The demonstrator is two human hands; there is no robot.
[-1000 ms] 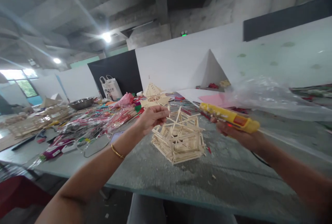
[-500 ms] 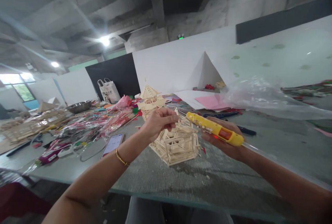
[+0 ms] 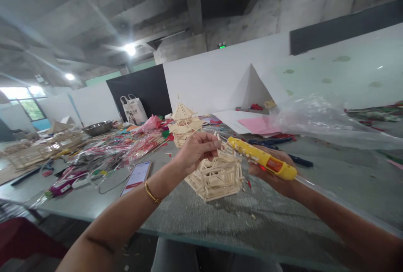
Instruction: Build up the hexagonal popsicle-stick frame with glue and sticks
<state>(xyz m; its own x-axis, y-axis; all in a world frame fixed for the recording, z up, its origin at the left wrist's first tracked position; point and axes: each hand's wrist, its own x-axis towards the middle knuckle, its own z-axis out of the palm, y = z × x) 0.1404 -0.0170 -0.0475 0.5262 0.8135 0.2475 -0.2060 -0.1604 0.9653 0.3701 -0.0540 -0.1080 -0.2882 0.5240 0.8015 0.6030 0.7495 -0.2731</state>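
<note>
My right hand (image 3: 280, 175) is wrapped round a yellow hot glue gun (image 3: 261, 158), with a long clear glue stick (image 3: 327, 198) running out of its back end. The gun's nozzle points left, close to the fingertips of my left hand (image 3: 200, 148). Between thumb and fingers, that hand pinches what looks like a short pale wooden stick (image 3: 218, 137), partly hidden. Both hands hover over a many-sided model of stacked wooden sticks (image 3: 220, 181), which stands on the table. Behind it rises a stick pagoda (image 3: 182, 121) with a pointed roof.
Left of the model lies a phone (image 3: 137, 176) with its screen lit. Plastic-wrapped craft materials (image 3: 126, 150) and a metal bowl (image 3: 97, 128) crowd the left side. Pliers (image 3: 270, 141), pink paper (image 3: 256, 124) and clear plastic sheeting (image 3: 330, 121) lie at the right.
My left hand has shifted slightly right, bringing its fingertips closer to the glue gun's nozzle. The gun has barely moved. The whole view has shifted a little.
</note>
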